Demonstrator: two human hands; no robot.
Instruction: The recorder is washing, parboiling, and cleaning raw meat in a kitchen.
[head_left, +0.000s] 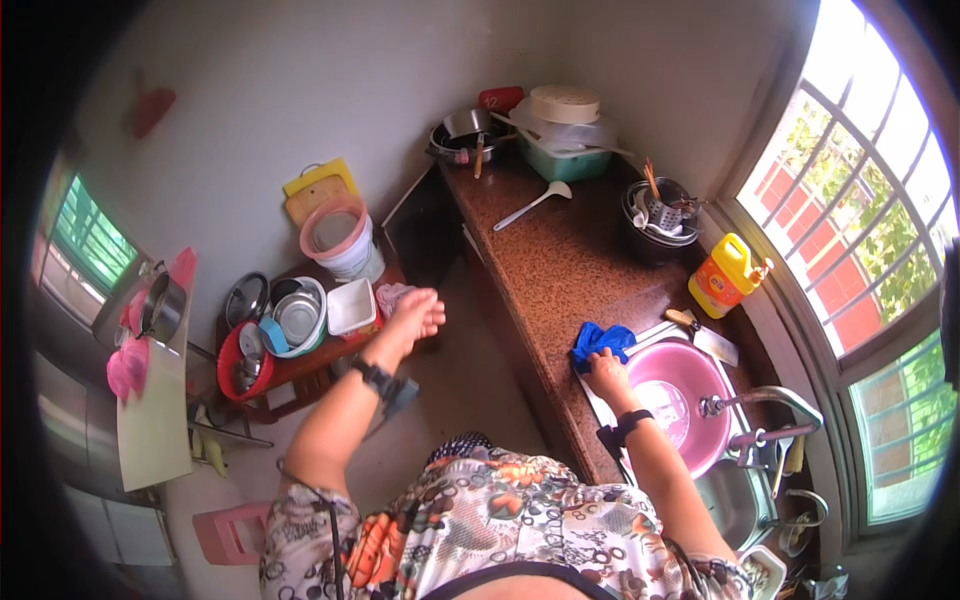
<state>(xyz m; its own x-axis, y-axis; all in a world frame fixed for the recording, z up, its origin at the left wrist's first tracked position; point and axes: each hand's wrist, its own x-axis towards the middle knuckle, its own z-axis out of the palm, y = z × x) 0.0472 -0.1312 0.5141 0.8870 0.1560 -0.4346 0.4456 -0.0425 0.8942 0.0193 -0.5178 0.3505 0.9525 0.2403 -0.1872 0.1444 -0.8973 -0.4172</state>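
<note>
My right hand grips a bunched blue cloth at the counter-side rim of the sink. Beside that hand, a pink plastic basin sits in the sink under the metal faucet; its bottom looks pale and shiny. My left hand is raised above the floor gap with loosely bent fingers, and I see nothing in it. Just behind it, a pink cloth lies by a white rectangular tub on a low table.
A cleaver lies behind the basin, near a yellow detergent jug. On the granite counter are a white ladle, stacked bowls with utensils, and a green tub. A red basin stands left; a pink stool stands lower left.
</note>
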